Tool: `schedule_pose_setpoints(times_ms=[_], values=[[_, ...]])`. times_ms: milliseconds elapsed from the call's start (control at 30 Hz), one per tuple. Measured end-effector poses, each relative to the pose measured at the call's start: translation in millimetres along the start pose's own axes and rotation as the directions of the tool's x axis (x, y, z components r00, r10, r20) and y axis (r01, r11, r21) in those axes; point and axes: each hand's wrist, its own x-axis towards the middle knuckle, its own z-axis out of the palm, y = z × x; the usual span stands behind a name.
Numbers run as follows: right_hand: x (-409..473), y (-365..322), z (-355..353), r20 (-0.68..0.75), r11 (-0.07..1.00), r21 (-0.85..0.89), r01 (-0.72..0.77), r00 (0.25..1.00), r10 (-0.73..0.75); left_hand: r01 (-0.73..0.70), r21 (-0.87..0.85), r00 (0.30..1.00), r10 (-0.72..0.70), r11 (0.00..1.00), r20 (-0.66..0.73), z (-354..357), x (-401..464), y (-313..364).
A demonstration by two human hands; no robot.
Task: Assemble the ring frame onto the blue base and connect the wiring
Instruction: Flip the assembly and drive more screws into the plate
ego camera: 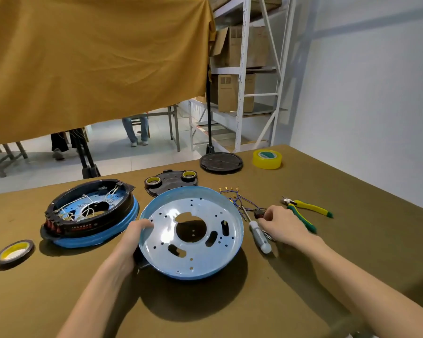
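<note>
**Blue base held at left rim; wiring lies under the right hand**

Head view. The blue base (192,230) sits mid-table, open side up, tilted a little toward the viewer. The left hand (134,236) grips its near-left rim, fingers curled over the edge. The right hand (282,224) rests just right of the base, fingertips closing on a small dark part at the end of the wire bundle (239,200); whether it is pinched yet I cannot tell. The wires run up and left from that hand toward the base's far-right rim, terminals fanned at the far end. A screwdriver (258,230) lies between base and right hand, handle toward the viewer.

The ring frame for this base is not plainly seen; a dark piece shows under the left rim. An already-built unit (89,213) sits left. Judgement: the right hand is nearer the wiring, which has to travel left into the base.
</note>
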Motion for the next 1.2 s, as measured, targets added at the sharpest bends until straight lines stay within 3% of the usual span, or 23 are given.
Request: schedule_pose_setpoints(times_ms=[100, 200, 333, 567, 833, 933, 1067, 1200], values=[[-6, 4, 7, 0.104, 0.997, -0.072, -0.022, 0.994, 0.030, -0.008, -0.043, 1.000, 0.007, 0.999, -0.019, 10, -6, -4], [-10, 13, 2, 0.058, 0.999, 0.000, -0.035, 0.998, 0.035, -0.002, -0.092, 1.000, 0.003, 0.996, 0.006, 12, -10, -6], [-18, 38, -1, 0.073, 0.994, -0.096, 0.058, 0.996, -0.051, 0.022, -0.168, 0.998, -0.011, 0.986, 0.070, 12, -12, -6], [-22, 39, 14, -0.081, 0.982, -0.147, 0.120, 0.988, -0.133, -0.034, -0.147, 0.986, 0.058, 0.988, 0.158, 26, -15, -9], [-16, 44, 9, 0.005, 0.999, 0.037, -0.006, 1.000, 0.006, -0.076, -0.168, 0.976, 0.108, 0.983, 0.189, 23, -17, -16], [-21, 43, 5, -0.075, 0.996, 0.088, 0.004, 0.997, 0.002, -0.093, -0.187, 0.973, 0.129, 0.978, 0.189, 24, -18, -18], [-26, 25, -11, -0.332, 0.959, 0.248, 0.134, 0.942, -0.046, -0.100, -0.230, 0.977, 0.140, 0.968, 0.162, 28, -20, -19], [-27, -17, -18, -0.370, 0.885, 0.353, 0.304, 0.914, -0.166, -0.085, -0.259, 0.990, 0.112, 0.962, 0.091, 36, -23, -20]])
